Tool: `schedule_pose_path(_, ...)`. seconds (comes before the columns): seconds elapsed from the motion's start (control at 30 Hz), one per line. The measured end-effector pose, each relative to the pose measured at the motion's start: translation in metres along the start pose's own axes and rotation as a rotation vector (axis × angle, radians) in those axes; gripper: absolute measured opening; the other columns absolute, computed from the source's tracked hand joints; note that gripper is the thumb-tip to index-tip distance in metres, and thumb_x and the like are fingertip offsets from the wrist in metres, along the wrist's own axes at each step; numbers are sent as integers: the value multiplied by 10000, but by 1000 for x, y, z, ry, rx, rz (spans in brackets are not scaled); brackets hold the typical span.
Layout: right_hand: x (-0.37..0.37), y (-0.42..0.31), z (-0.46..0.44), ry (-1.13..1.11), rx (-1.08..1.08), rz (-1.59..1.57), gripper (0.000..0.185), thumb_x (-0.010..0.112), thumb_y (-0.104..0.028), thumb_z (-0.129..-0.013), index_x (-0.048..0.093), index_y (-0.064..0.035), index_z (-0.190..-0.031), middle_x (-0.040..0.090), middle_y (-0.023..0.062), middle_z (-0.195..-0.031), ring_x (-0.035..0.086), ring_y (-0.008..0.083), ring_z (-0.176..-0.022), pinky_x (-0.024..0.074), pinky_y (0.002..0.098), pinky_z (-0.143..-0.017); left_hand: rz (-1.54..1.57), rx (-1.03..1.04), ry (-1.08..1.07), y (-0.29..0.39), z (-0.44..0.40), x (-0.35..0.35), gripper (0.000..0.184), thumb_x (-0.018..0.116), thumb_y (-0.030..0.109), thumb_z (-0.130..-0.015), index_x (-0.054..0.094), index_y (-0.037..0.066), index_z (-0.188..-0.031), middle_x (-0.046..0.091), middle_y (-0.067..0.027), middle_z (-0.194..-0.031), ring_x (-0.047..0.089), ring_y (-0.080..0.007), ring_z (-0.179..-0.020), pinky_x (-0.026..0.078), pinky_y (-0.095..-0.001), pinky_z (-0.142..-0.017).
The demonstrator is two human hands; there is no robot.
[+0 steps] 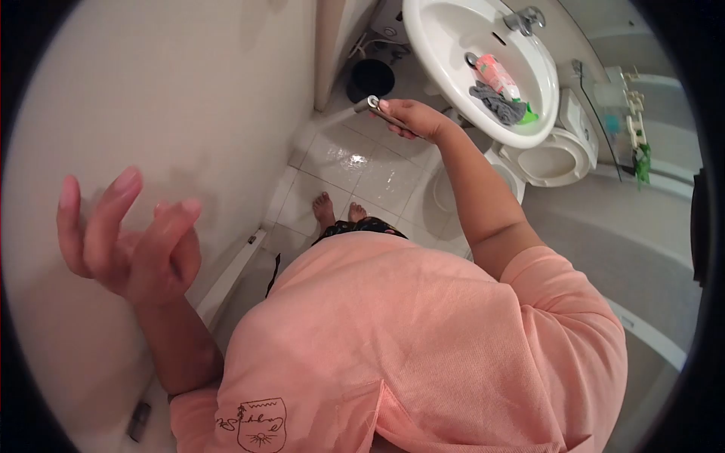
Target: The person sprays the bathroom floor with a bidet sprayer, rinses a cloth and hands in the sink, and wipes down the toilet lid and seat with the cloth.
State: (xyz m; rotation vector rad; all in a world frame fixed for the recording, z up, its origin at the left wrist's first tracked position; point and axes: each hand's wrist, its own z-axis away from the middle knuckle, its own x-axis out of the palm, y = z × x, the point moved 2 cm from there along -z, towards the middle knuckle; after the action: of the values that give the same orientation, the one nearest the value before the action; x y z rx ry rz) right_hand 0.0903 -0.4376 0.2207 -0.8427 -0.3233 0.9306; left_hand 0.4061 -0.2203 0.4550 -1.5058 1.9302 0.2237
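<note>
My right hand (411, 118) is closed around a handheld bidet sprayer (387, 115) out in front of me, near the sink. A pale jet of water (332, 118) comes from its head and points at the base of the wall on the left. My left hand (136, 234) is raised beside the wall (226, 98), its fingers apart and loosely curled, with nothing in it. The tiled floor (349, 167) under the sprayer looks wet and shiny.
A white sink (540, 113) at upper right holds a pink packet (495, 73), a grey cloth (498, 104) and something green. A toilet (551, 160) stands beside it. A black bucket (370, 80) sits in the far corner. My bare feet (323, 211) are on the tiles.
</note>
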Motion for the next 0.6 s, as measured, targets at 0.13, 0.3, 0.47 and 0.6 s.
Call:
schedule_pose_path(0.13, -6, 7, -5, -110, 27, 33, 494, 439, -561, -931, 623, -147, -1127, 469, -45, -639, 374, 60, -507, 304, 211, -443, -44, -96, 2, 2, 18, -47, 88, 576, 61, -863, 599, 144, -844, 559, -109, -1126, 543, -259, -1083, 441, -508, -968)
schedule_pose_path(0.3, -11, 21, -14, -173, 3, 128, 466, 433, -520, -952, 626, -131, -1123, 456, -44, -603, 351, 58, -465, 289, 212, -430, -561, -16, -99, -1, 55, -117, 77, 559, 130, -916, 606, 97, -865, 590, -103, -1031, 602, -264, -988, 445, -459, -945)
schedule_pose_path(0.47, -9, 14, -4, -227, -15, 40, 462, 425, -505, -962, 615, -116, -1125, 453, -41, -597, 340, 55, -437, 277, 204, -426, -1051, 48, -112, -26, 85, -175, 113, 550, 172, -935, 640, 107, -916, 639, -36, -986, 606, -253, -964, 453, -372, -824)
schedule_pose_path(0.6, -6, 11, -7, -291, -9, 37, 471, 421, -502, -965, 599, -98, -1130, 458, -36, -597, 335, 55, -419, 270, 202, -421, -1195, 83, -3, -30, 78, -170, 217, 544, 230, -929, 664, 52, -955, 660, -58, -938, 616, -241, -890, 465, -357, -792)
